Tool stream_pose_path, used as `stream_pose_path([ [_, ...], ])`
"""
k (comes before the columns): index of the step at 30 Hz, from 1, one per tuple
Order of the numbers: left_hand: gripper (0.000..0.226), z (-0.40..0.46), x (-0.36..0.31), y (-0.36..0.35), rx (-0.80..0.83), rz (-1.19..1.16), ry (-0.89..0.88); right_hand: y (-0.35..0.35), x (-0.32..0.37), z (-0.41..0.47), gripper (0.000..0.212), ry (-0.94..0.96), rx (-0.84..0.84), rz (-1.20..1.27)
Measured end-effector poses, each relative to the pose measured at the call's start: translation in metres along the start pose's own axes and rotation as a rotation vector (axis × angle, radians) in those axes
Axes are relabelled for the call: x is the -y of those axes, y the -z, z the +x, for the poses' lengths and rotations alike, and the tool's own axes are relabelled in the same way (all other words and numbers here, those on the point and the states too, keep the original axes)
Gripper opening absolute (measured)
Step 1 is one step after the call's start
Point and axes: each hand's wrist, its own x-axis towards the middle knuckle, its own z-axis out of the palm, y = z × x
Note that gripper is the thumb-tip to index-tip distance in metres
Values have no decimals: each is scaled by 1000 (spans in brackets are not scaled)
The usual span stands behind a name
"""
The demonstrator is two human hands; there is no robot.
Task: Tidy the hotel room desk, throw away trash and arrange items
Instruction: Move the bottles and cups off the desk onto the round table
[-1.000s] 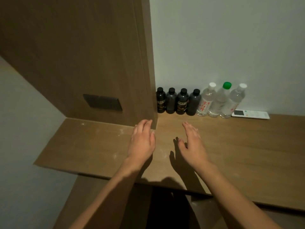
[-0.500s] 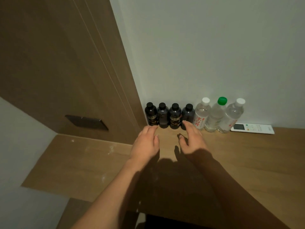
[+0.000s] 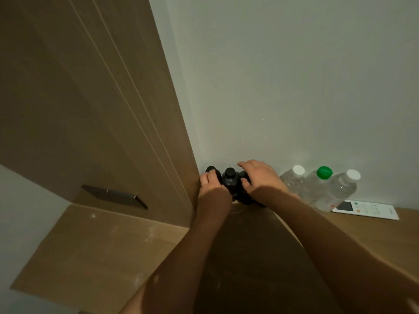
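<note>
Several dark bottles (image 3: pixel 229 182) with black caps stand in a row against the wall at the back of the wooden desk (image 3: pixel 95 250). My left hand (image 3: pixel 209 183) grips the leftmost dark bottle, next to the wooden panel. My right hand (image 3: pixel 260 177) curls over the right end of the dark row and hides the bottles there. Three clear water bottles (image 3: pixel 317 189) stand to the right of them, two with white caps and the middle one with a green cap. A white remote control (image 3: pixel 367 210) lies flat beside them.
A tall wooden panel (image 3: pixel 90 98) rises on the left and meets the white wall (image 3: pixel 294 87) at the corner. A dark switch plate (image 3: pixel 113 196) sits low on the panel. Pale dust smudges mark the desk's left part.
Both hands have reached forward from above the desk to the dark bottles and closed round them. The camera has moved closer and tilted up.
</note>
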Motion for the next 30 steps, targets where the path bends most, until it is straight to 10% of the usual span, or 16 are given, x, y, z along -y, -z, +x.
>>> stream_pose_path([
  [16, 74, 65, 12, -42, 33, -3, 91, -45, -20, 66, 39, 122, 126, -131],
  [30, 32, 57, 20, -43, 29, 388, 76, -46, -18, 63, 32, 123, 75, -122],
])
